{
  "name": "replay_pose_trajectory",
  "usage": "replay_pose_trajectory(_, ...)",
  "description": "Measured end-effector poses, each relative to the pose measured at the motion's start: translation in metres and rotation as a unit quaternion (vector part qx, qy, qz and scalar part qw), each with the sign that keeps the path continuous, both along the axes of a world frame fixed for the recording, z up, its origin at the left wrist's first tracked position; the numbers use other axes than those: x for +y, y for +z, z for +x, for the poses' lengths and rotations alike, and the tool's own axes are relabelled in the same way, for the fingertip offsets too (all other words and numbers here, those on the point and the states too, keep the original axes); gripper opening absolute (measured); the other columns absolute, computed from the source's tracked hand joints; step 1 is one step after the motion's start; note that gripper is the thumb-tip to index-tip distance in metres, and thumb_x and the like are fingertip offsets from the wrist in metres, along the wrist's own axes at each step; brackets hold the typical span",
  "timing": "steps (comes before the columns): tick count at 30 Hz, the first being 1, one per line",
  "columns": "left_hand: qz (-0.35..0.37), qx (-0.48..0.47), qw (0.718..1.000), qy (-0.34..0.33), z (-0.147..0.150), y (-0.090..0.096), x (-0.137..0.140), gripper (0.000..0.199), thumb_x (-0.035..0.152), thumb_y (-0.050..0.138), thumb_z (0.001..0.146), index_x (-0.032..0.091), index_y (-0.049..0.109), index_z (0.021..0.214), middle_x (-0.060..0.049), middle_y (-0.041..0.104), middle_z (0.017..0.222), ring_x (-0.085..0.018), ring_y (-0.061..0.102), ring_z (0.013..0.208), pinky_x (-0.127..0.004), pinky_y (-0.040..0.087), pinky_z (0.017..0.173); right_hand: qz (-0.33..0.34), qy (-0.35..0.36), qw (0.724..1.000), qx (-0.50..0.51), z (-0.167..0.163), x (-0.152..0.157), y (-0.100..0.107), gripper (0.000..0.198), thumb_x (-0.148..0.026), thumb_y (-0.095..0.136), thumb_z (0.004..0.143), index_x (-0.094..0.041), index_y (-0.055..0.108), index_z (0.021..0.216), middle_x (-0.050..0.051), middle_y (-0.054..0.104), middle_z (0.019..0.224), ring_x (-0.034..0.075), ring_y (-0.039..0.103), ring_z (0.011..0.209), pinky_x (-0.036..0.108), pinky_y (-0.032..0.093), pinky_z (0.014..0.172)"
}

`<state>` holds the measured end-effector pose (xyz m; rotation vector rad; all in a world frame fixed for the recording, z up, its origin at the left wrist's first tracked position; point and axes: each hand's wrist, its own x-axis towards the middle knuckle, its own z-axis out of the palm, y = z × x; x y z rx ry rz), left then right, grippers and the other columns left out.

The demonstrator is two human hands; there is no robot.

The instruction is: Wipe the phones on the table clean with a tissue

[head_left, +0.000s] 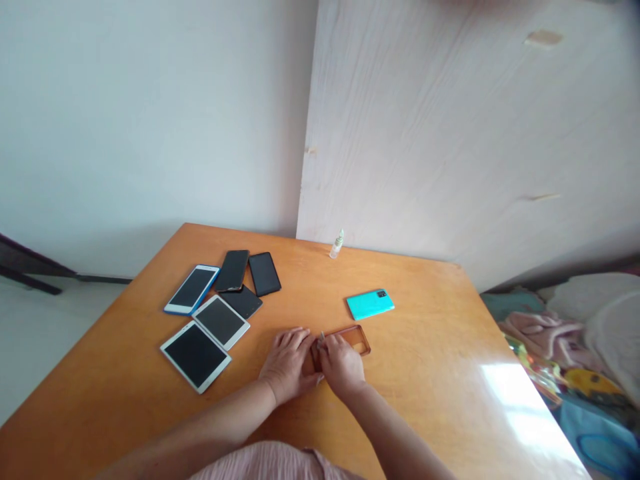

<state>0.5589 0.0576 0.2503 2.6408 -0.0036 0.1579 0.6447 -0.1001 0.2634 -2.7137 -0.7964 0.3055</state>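
A brown see-through phone case (361, 329) lies on the table between my hands, its hollow side facing up. My left hand (289, 365) grips the left end of the case, fingers along the far side and thumb near the close edge. Over the middle of the case, my right hand (343, 365) is closed in a pinch. A small whitish piece (321, 337) sticks out from its fingertips; what it is cannot be made out. Just beyond the case rests a turquoise phone (371, 305), back side up with its camera block at the right.
Several phones and tablets lie at the left, among them a white tablet (196, 356) and a blue-edged one (192, 289). A small clear bottle (337, 245) stands at the table's (430, 380) back edge, near the wall. Piled fabrics (540, 337) lie beyond the right edge.
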Motion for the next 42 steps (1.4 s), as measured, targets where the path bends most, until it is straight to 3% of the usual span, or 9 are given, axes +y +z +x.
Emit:
replay_pose_trajectory(5,0.003,0.000,1.000,-0.002,0.000,-0.002,0.000,0.075,0.056,0.074,0.069,0.025,0.051,0.134,-0.012,0.053,0.138,-0.035,0.043,0.130,-0.053,0.029,0.110,-0.046,-0.129,0.990,-0.031,0.033,-0.030,0.005,0.019,-0.024,0.039,0.100,-0.018,0.057,0.096,0.010,0.062,0.098,0.019,0.061,0.081,0.027,0.033,0.061)
replay_pose_trajectory(8,0.000,-0.002,1.000,-0.001,0.000,-0.003,0.000,0.074,0.055,0.073,0.069,0.026,0.052,0.133,-0.012,0.053,0.137,-0.035,0.043,0.130,-0.052,0.028,0.110,-0.038,-0.104,0.994,-0.017,0.015,-0.022,0.002,0.015,-0.024,0.044,0.098,-0.020,0.058,0.094,0.007,0.063,0.095,0.017,0.061,0.080,0.025,0.033,0.062)
replay_pose_trajectory(12,0.001,-0.010,1.000,-0.001,0.000,-0.004,0.000,0.069,0.050,0.072,0.070,0.026,0.053,0.132,-0.010,0.054,0.136,-0.033,0.044,0.129,-0.050,0.030,0.110,0.001,0.024,0.999,0.023,-0.012,-0.005,0.000,0.007,-0.024,0.054,0.092,-0.023,0.060,0.090,0.002,0.065,0.089,0.015,0.061,0.081,0.023,0.034,0.065)
replay_pose_trajectory(20,0.009,-0.004,1.000,-0.001,0.000,-0.002,-0.001,0.075,0.056,0.075,0.068,0.023,0.053,0.132,-0.011,0.053,0.137,-0.034,0.042,0.130,-0.051,0.030,0.110,-0.050,-0.101,0.993,-0.019,0.024,-0.034,0.007,0.018,-0.023,0.040,0.098,-0.019,0.057,0.096,0.008,0.065,0.096,0.018,0.060,0.078,0.026,0.029,0.058)
replay_pose_trajectory(26,0.008,-0.002,1.000,-0.009,0.000,-0.003,0.001,0.069,0.054,0.070,0.073,0.025,0.052,0.133,-0.011,0.053,0.138,-0.033,0.042,0.131,-0.051,0.029,0.111,0.004,0.042,0.998,0.045,-0.017,-0.009,0.002,0.009,-0.020,0.051,0.090,-0.022,0.060,0.090,0.002,0.066,0.088,0.016,0.060,0.079,0.025,0.031,0.062)
replay_pose_trajectory(28,0.009,-0.003,1.000,-0.006,0.000,-0.004,0.001,0.071,0.056,0.071,0.072,0.025,0.053,0.133,-0.011,0.053,0.138,-0.034,0.043,0.130,-0.052,0.029,0.110,0.002,0.020,0.999,0.045,-0.009,-0.015,0.003,0.009,-0.022,0.052,0.089,-0.022,0.061,0.087,0.002,0.065,0.087,0.016,0.060,0.077,0.025,0.031,0.061)
replay_pose_trajectory(33,0.011,-0.003,1.000,-0.003,0.000,-0.003,0.000,0.074,0.056,0.074,0.069,0.024,0.053,0.133,-0.011,0.053,0.138,-0.034,0.043,0.130,-0.052,0.030,0.110,0.021,-0.132,0.991,0.022,0.030,-0.047,0.002,0.012,-0.021,0.048,0.089,-0.020,0.059,0.086,0.006,0.064,0.087,0.018,0.057,0.072,0.026,0.029,0.059)
replay_pose_trajectory(39,0.015,0.008,1.000,-0.005,0.000,-0.001,0.000,0.078,0.061,0.072,0.069,0.022,0.052,0.133,-0.012,0.053,0.138,-0.034,0.042,0.130,-0.052,0.030,0.110,0.083,-0.092,0.988,0.088,0.027,-0.038,-0.011,0.014,-0.024,0.050,0.086,-0.022,0.058,0.074,-0.002,0.064,0.069,0.015,0.059,0.065,0.023,0.035,0.056)
replay_pose_trajectory(42,0.017,0.005,1.000,-0.003,0.000,-0.001,0.000,0.078,0.060,0.073,0.069,0.022,0.051,0.134,-0.012,0.053,0.139,-0.034,0.043,0.129,-0.052,0.030,0.109,0.093,-0.101,0.987,0.079,0.024,-0.032,-0.013,0.012,-0.021,0.048,0.088,-0.022,0.059,0.083,-0.001,0.065,0.071,0.015,0.059,0.065,0.023,0.035,0.057)
